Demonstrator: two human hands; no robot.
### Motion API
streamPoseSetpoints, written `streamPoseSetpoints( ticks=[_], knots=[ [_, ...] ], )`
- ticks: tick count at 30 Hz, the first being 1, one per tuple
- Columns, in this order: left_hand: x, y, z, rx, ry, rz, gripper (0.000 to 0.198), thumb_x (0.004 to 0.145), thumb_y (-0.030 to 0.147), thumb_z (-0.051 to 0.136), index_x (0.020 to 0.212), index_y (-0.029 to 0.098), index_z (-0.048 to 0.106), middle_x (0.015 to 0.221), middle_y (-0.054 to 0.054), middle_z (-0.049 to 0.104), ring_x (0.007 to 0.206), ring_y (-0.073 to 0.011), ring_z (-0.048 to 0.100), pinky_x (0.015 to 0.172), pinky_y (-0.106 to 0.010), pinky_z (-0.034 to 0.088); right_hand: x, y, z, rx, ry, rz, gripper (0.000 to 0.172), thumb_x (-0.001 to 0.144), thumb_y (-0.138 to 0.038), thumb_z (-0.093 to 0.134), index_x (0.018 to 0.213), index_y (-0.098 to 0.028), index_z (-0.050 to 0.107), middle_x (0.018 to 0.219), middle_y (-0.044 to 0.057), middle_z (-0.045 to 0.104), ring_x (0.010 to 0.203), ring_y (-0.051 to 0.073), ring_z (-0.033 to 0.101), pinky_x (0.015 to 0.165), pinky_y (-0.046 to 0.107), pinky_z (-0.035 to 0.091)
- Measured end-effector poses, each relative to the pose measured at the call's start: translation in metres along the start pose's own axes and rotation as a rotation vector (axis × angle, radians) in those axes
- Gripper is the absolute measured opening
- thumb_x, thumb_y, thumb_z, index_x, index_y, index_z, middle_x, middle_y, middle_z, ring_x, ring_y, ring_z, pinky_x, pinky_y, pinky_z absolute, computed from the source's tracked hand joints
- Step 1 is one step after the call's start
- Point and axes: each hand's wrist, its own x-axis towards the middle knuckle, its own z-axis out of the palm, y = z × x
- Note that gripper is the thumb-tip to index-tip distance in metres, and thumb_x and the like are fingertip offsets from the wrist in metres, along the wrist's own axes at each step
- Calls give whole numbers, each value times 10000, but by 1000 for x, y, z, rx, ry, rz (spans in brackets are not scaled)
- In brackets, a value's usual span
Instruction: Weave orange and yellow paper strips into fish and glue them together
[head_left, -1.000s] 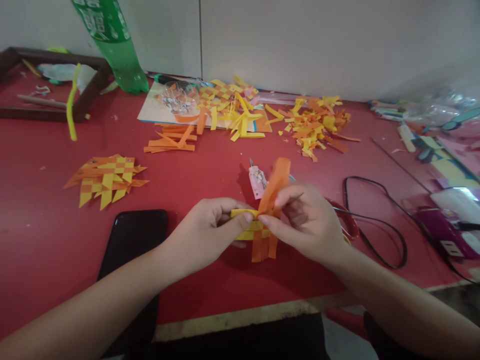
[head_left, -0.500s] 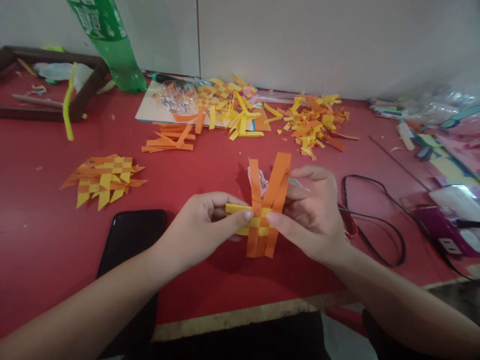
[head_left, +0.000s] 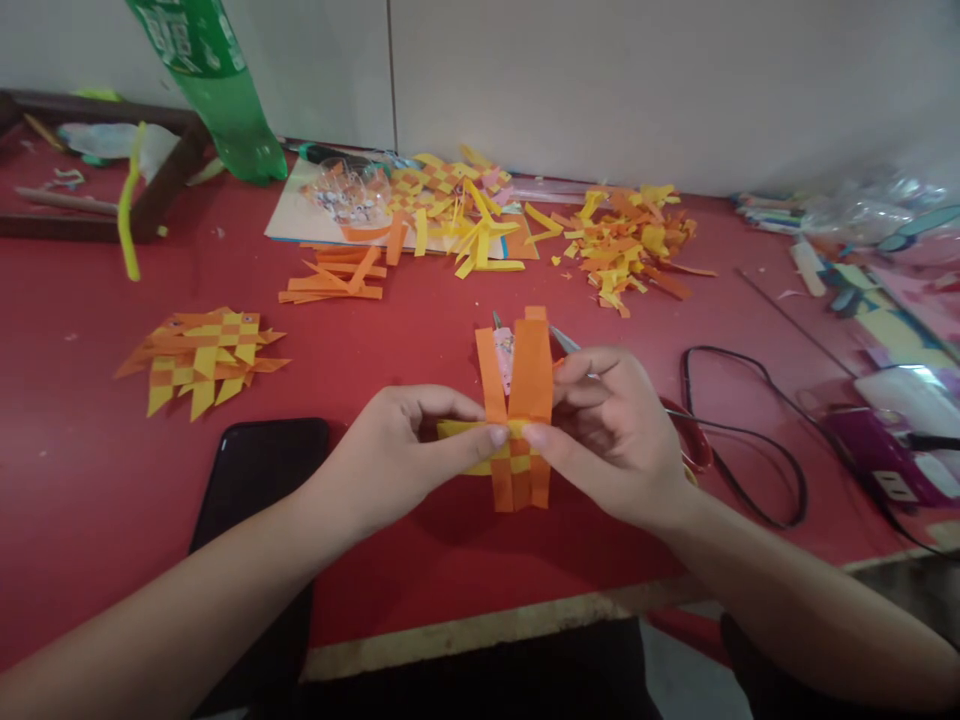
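Note:
Woven orange and yellow paper strips (head_left: pixel 519 465) are held above the red table in front of me. My left hand (head_left: pixel 420 440) pinches the weave from the left, thumb on top near the yellow ends. From the right, my right hand (head_left: pixel 611 430) grips it with the thumb pressed on the crossing; its other fingers are curled behind. Long orange strips (head_left: pixel 531 370) stand up from the weave, and shorter orange ends hang below. Behind them lie a pink patterned item (head_left: pixel 503 360) and a pointed metal blade (head_left: pixel 564 340), both partly hidden.
Finished woven paper fish (head_left: pixel 206 360) lie at left, above a black phone (head_left: pixel 262 480). Orange strips (head_left: pixel 337 275), yellow strips (head_left: pixel 480 235) and a scrap pile (head_left: pixel 630 240) sit farther back. A green bottle (head_left: pixel 236 120) stands by the wall. A black cable (head_left: pixel 795 480) loops at right.
The upright orange strips have swung left and drawn closer together. My right hand has shifted slightly left with the weave, uncovering more of the metal blade behind.

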Motion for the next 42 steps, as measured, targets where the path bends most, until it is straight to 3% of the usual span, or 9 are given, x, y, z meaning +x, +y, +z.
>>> streamPoseSetpoints(
  ticks=[5,9,15,23,31,38,42],
  knots=[
    [0,-1,-2,-49,51,-33,270,760,459,785,745,195,732,703,10,672,603,-106,529,575,-239,387,3,-3,-6,-72,-1,-74,83,913,-286,612,888,-248,543,782,-9,603,664,123,583,596,266,492],
    [1,-1,-4,-72,45,-43,288,759,477,789,732,197,726,701,24,659,604,-90,509,575,-230,365,5,-7,-8,-202,-84,-105,201,931,-261,579,735,-219,565,645,-33,528,564,99,472,559,268,421],
    [0,0,-2,-83,54,-48,244,733,428,819,739,196,742,749,21,695,672,-97,551,638,-220,400,5,-9,-7,-288,-44,-116,234,925,-214,557,691,-214,539,584,-62,441,515,83,382,560,268,379],
    [0,-1,-3,-29,57,-17,212,775,413,782,737,206,760,729,17,724,645,-100,558,623,-228,408,4,-5,-8,-204,-95,-106,211,928,-262,565,726,-200,559,659,-24,534,568,93,451,535,250,383],
    [0,-3,-2,-165,15,-48,297,712,449,844,937,264,789,952,8,799,851,-162,695,760,-241,508,4,-4,-5,-255,21,-33,263,908,-223,577,659,-198,496,562,-69,382,476,56,309,438,224,255],
    [0,-1,-2,-26,37,25,221,793,450,770,772,231,797,791,0,785,707,-135,648,662,-238,466,4,-4,-6,-268,-60,-83,251,897,-231,592,661,-189,519,582,-61,415,497,54,337,448,211,289],
    [-1,-1,-2,-47,50,45,152,763,388,802,744,238,794,767,9,780,686,-127,631,654,-233,465,5,-4,-5,-287,-66,-106,255,894,-217,598,657,-187,508,573,-66,405,498,49,332,445,201,287]
  ],
)
